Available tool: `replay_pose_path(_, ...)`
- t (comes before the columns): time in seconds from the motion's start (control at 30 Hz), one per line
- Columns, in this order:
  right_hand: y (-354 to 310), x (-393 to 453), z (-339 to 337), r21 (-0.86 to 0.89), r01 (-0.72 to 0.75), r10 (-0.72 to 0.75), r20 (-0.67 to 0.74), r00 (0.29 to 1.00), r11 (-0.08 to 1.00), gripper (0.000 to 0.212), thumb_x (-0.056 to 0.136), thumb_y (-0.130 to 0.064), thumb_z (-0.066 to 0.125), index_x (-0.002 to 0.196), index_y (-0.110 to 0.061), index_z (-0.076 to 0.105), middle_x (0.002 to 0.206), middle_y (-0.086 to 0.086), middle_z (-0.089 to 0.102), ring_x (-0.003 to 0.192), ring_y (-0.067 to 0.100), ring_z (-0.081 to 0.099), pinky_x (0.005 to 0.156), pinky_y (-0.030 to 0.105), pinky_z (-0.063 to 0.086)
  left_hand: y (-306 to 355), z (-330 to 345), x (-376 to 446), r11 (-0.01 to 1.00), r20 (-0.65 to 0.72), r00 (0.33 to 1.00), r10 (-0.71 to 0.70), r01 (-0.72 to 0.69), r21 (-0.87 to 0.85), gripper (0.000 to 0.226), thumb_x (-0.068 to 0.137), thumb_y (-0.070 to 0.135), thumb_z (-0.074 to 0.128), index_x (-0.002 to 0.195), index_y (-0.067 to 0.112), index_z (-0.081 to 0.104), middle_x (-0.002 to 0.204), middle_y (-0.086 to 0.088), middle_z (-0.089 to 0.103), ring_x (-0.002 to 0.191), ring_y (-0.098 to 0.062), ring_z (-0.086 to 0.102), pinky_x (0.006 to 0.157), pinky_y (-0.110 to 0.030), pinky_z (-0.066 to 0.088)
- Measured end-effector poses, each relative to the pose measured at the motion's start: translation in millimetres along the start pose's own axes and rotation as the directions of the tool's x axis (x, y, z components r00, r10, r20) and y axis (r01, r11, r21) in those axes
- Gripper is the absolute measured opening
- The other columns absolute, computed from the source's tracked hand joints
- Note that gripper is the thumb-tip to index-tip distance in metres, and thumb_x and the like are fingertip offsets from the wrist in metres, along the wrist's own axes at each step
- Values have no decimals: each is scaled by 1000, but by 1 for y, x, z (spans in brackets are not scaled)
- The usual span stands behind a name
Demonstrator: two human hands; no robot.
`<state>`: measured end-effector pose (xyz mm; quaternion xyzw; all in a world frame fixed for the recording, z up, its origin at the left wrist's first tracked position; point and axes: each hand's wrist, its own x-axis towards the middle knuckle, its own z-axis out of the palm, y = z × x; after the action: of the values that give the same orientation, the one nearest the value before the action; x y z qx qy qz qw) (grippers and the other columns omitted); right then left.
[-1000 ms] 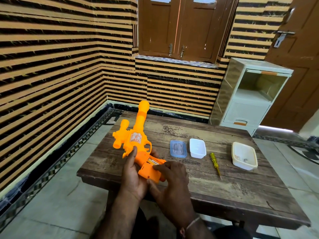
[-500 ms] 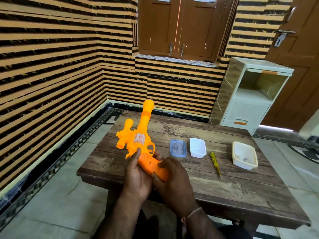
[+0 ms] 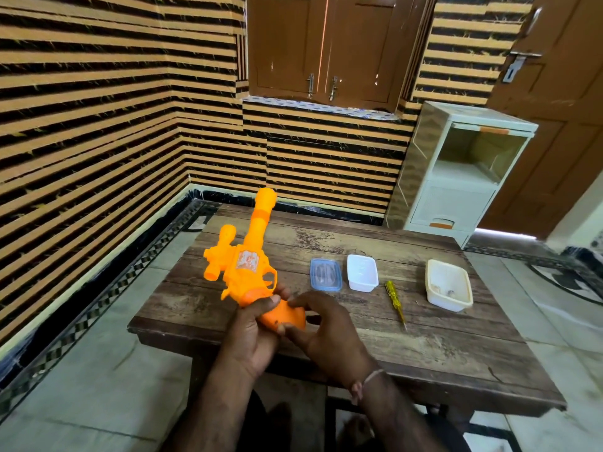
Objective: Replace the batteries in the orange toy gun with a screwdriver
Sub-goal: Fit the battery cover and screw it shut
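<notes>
The left hand (image 3: 251, 334) wraps the grip of the orange toy gun (image 3: 251, 269); the right hand (image 3: 323, 327) pinches the grip's butt end. The gun is held above the near-left part of the table (image 3: 424, 347), barrel pointing away. It appears to be light, rigid, smooth hollow plastic: hold the grip, not the thin trigger guard. The screwdriver (image 3: 394, 301) lies to the right, near the table's front edge, with bare tabletop around it.

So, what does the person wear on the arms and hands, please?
Both forearms are bare, with no sleeves in view. The left hand has no ring, glove or band that shows. At the wrist of the right hand there is one thin, light-coloured thread or band.
</notes>
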<state>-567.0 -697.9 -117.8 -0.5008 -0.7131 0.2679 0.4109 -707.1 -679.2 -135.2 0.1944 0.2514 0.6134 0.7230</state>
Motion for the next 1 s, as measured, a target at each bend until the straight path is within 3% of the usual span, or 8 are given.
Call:
replay_pose_path(0.13, 21, 3, -32, -72, -209, 195, -161, 967, 975, 13, 81, -16, 75, 93, -21, 72, 82, -15, 65, 76, -1, 62, 66, 18, 50, 3, -1, 11, 993, -99, 991, 87, -94, -74, 43, 73, -5, 58, 112, 14, 59, 94, -10, 65, 83, -20, 69, 89, -44, 50)
replay_pose_path(0.2, 37, 8, -58, -193, -345, 293, -256, 921, 919, 5, 87, -14, 67, 87, -17, 71, 74, -8, 64, 68, 8, 61, 62, 20, 45, 6, 0, 17, 990, -96, 989, 114, -121, -74, 41, 76, -4, 55, 112, 16, 58, 92, -9, 65, 82, -19, 69, 90, -44, 48)
replay_pose_path(0.3, 69, 22, -102, -350, -520, 388, -381, 839, 779, 13, 88, -10, 59, 87, -9, 72, 81, 10, 72, 75, 29, 65, 65, 23, 41, 10, 3, 23, 989, -79, 987, 139, -143, -35, 33, 86, -4, 48, 110, 18, 57, 86, -7, 67, 80, -17, 69, 86, -44, 48)
replay_pose_path(0.37, 93, 31, -128, -445, -595, 428, -424, 798, 669, 18, 86, -5, 56, 92, -6, 73, 92, 18, 71, 87, 34, 66, 72, 29, 47, 9, 6, 26, 990, -67, 989, 132, -134, -37, 31, 91, -2, 44, 110, 20, 56, 85, -5, 69, 80, -14, 70, 83, -43, 49)
replay_pose_path(0.5, 122, 41, -151, -658, -570, 456, -363, 812, 492, 25, 89, -4, 53, 105, -8, 71, 103, 15, 70, 97, 31, 68, 83, 35, 54, 6, 9, 35, 993, -60, 992, 115, -117, -29, 31, 92, 0, 44, 109, 22, 56, 88, -4, 68, 83, -13, 71, 81, -43, 50)
replay_pose_path(0.7, 124, 43, -141, -839, -413, 528, -184, 829, 356, 25, 94, -6, 46, 107, -6, 68, 106, 14, 70, 99, 31, 68, 81, 40, 58, 4, 6, 40, 991, -51, 990, 132, -132, 7, 34, 94, -1, 43, 110, 25, 58, 92, 0, 69, 86, -10, 72, 78, -42, 54)
replay_pose_path(0.8, 127, 40, -142, -825, -441, 516, -222, 828, 353, 24, 94, -6, 47, 104, -6, 68, 104, 15, 70, 97, 31, 68, 79, 38, 57, 4, 7, 38, 991, -46, 990, 134, -135, -5, 35, 96, -2, 41, 110, 24, 59, 89, 1, 71, 84, -10, 72, 74, -38, 59)
replay_pose_path(1.0, 125, 47, -144, -851, -398, 518, -182, 835, 342, 21, 94, -8, 49, 107, -8, 66, 107, 14, 69, 99, 30, 67, 81, 37, 56, 4, 5, 36, 992, -75, 990, 121, -123, -26, 34, 94, -2, 42, 109, 22, 60, 92, -3, 68, 82, -12, 72, 90, -46, 46)
